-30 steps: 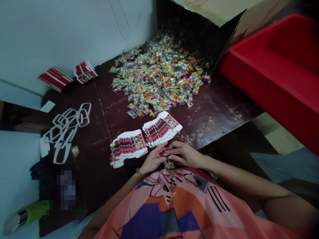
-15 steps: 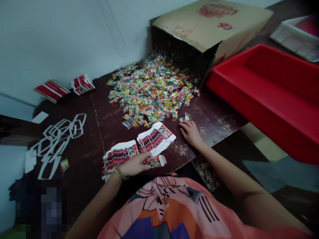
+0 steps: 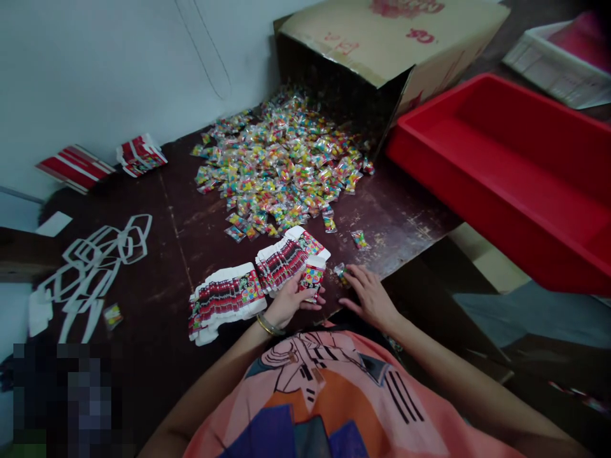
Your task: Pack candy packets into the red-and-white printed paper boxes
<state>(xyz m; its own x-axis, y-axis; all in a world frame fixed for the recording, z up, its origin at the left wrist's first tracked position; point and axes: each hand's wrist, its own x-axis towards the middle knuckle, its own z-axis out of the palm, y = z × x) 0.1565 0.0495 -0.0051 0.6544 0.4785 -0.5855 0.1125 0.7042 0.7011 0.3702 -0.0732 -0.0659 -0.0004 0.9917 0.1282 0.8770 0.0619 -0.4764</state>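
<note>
Okay, your left hand (image 3: 286,306) grips a small printed candy carton (image 3: 314,273), white flap up, by the fanned carton rows (image 3: 229,294). Your right hand (image 3: 373,298) has its fingers (image 3: 356,273) at a candy packet (image 3: 340,272); can't tell if pinched. Another packet (image 3: 359,240) lies on the table (image 3: 405,222), just beyond, near the packet pile (image 3: 286,168).

The scuffed, dark tabletop (image 3: 191,222) carries heaped candy packets (image 3: 281,175), two fanned rows of cartons (image 3: 226,296), looped white strips (image 3: 125,243) and a cardboard box (image 3: 396,38).
</note>
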